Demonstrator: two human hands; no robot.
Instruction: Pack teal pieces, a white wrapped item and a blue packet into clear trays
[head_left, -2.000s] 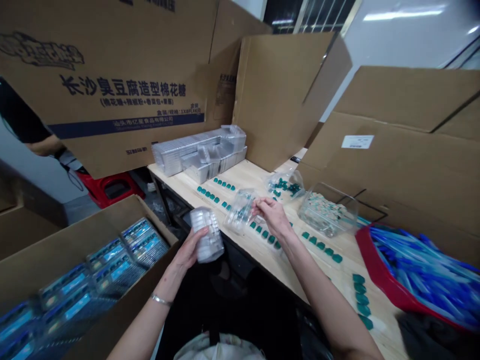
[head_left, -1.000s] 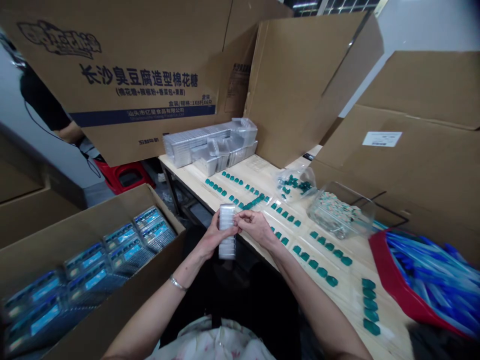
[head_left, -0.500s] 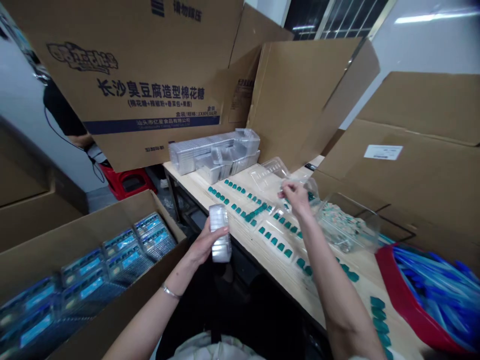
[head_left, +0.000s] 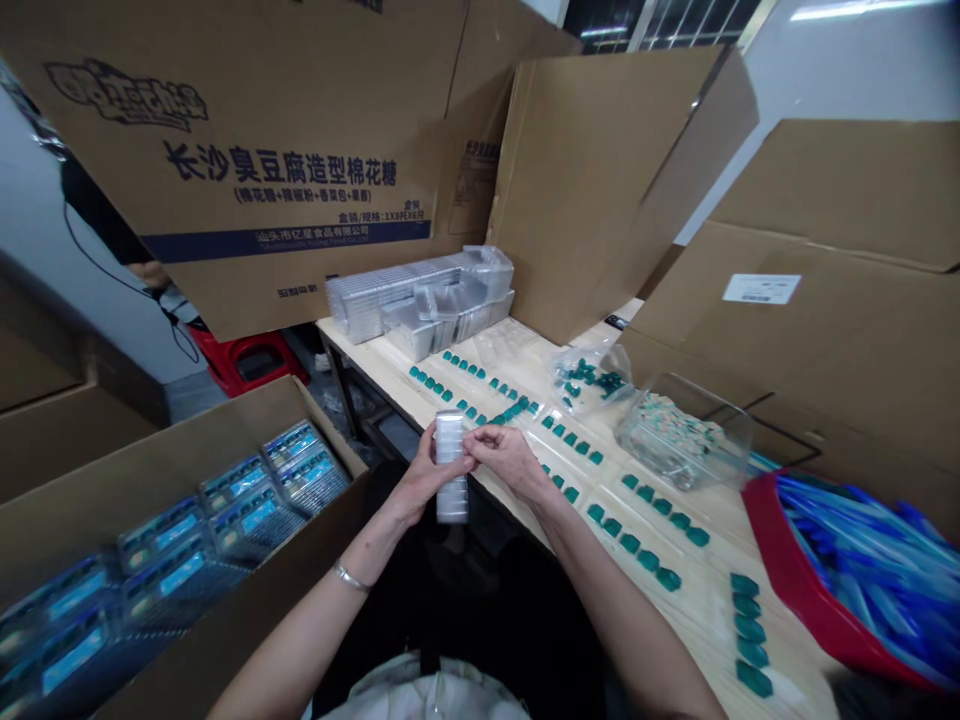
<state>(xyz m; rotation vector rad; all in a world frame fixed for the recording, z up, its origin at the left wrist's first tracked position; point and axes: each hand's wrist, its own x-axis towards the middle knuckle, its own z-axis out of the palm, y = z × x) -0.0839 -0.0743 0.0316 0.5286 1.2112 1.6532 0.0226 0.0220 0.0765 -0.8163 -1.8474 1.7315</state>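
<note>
- left hand (head_left: 421, 472): grip closed around a stack of clear plastic trays (head_left: 451, 500), held upright over the table (head_left: 697, 600) edge
- right hand (head_left: 510, 462): grip pinched on the stack's side
- teal pieces (head_left: 645, 560): in rows beside the hands

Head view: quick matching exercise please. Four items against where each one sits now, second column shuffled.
Items
1. clear plastic tray stack
2. blue-labelled packs
3. bag of teal pieces
4. blue plastic strips

Places
A. red tub
B. left hand
C. wooden table
D. open cardboard carton

Pairs: 1-B, 2-D, 3-C, 4-A
</note>
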